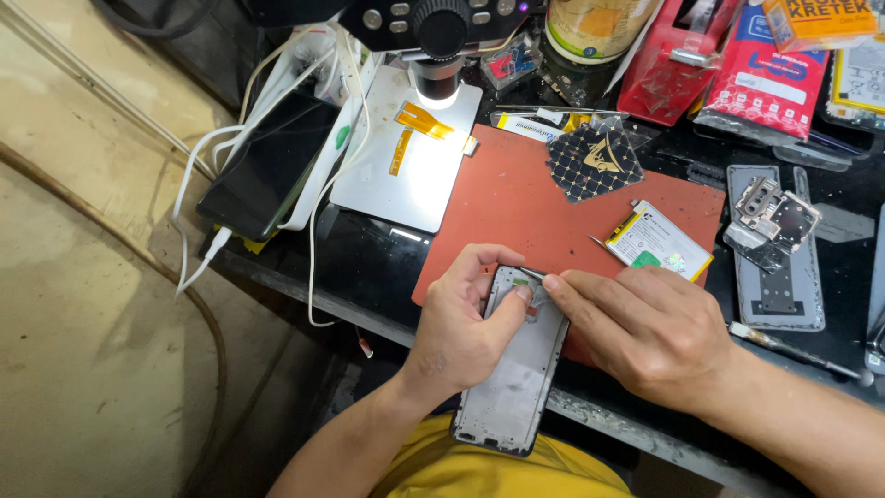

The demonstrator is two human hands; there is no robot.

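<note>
My left hand (461, 318) grips an opened phone frame (512, 392) with its back removed, thumb pressed on the upper part. The frame lies tilted over the front edge of a red work mat (516, 198). My right hand (645, 327) pinches thin metal tweezers (531, 274), their tip at the top of the phone frame. A flat phone battery (653, 242) lies on the mat just beyond my right hand.
A microscope (435, 37) lights a white plate (406, 175) holding an orange flex cable (422, 120). A dark phone (267, 166) with white cables lies at the left. A grey back cover (779, 286) with metal shields, a screwdriver (797, 355) and red packages (765, 74) sit at the right.
</note>
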